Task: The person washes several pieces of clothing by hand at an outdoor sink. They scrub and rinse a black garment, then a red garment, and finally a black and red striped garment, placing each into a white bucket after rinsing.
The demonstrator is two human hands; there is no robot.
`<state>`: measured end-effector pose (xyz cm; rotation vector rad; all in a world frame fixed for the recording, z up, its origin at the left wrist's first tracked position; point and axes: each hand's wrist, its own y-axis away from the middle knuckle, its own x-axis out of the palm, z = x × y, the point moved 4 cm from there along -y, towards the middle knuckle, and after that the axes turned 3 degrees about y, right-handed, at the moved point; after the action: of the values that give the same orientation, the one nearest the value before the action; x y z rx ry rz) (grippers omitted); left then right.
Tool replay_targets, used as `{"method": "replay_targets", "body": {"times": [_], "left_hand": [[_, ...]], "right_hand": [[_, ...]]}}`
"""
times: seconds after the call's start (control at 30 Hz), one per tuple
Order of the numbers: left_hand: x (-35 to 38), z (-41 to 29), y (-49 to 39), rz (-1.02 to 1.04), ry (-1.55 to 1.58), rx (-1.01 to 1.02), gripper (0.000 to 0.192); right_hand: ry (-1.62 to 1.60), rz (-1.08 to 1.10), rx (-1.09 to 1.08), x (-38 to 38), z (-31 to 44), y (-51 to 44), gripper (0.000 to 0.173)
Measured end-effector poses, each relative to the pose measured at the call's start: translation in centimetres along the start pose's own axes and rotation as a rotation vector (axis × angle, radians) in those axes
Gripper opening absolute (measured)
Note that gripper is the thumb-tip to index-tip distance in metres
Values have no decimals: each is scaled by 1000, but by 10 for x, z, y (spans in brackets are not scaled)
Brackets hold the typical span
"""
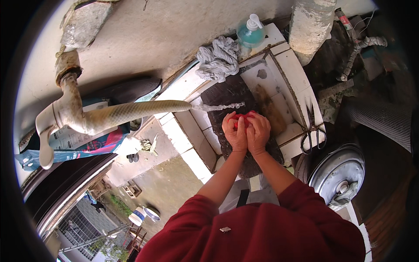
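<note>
My left hand (235, 132) and my right hand (258, 131) press together around a wet red cloth (242, 119), which shows between the fingers. Both are over a dark slab (226, 91) lying across a white-tiled sink (296, 78). From the left, a tap (68, 108) with a ribbed hose (140, 113) on its spout sends a stream of water (219, 107) onto the slab, just beyond my fingers. What the red cloth is exactly cannot be told, as my hands hide most of it.
A crumpled grey cloth (221, 59) and a pump bottle of blue-green liquid (251, 32) stand on the sink's far ledge. Black-handled scissors (313, 134) lie on the right rim. A lidded metal pot (338, 173) is at the right. A thick pipe (309, 29) rises behind.
</note>
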<state>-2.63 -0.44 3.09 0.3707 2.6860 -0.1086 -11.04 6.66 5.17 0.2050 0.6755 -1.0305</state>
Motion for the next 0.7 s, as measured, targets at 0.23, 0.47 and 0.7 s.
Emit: {"method": "replay_targets", "body": {"times": [0.23,0.47,0.7], "left_hand": [[13,1,-44,261,-207,475,28],[17,10,-73,678,-37,337,24],[27,10,-101,752,-167,263,37]], "right_hand": [[5,203,-223,27,-10,-50,9],[38,342,-310,38,-19,-61,10],[41,486,-103,41,-38,-76,27]]}}
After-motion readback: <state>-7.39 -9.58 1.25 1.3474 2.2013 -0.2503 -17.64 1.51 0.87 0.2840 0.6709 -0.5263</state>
